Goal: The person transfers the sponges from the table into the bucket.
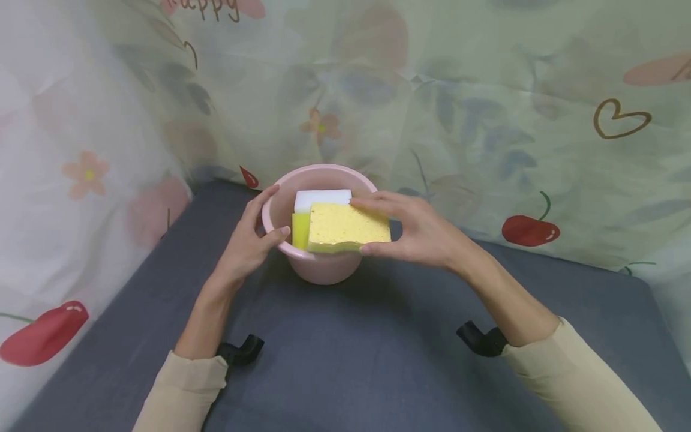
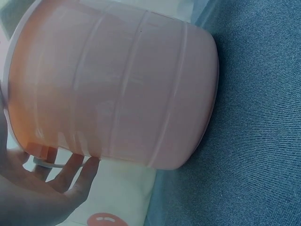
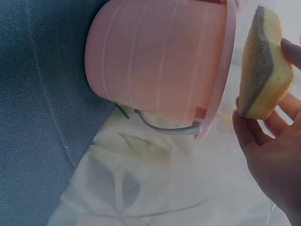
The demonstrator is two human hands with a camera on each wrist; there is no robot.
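Observation:
A pink bucket [image 1: 324, 271] stands upright on the dark cloth surface. My left hand [image 1: 243, 247] grips its left rim, thumb over the edge and fingers along the outer wall, as the left wrist view of the bucket [image 2: 131, 84] also shows. Over the bucket's mouth, my right hand [image 1: 421, 231] pinches a light yellow sponge [image 1: 351, 227] by its right end. The right wrist view shows a grey layer on the underside of this sponge [image 3: 263, 70], above the rim. Inside the bucket are a white block [image 1: 323, 197] and a bright yellow piece [image 1: 300, 229], both partly hidden by the sponge.
Patterned fabric [image 1: 459, 120] with flowers and cherries hangs close behind the bucket and along the left. A grey handle [image 3: 169, 130] hangs at the bucket's side. Black wrist mounts [image 1: 243, 350] sit by both forearms, over the dark cloth [image 1: 356, 372].

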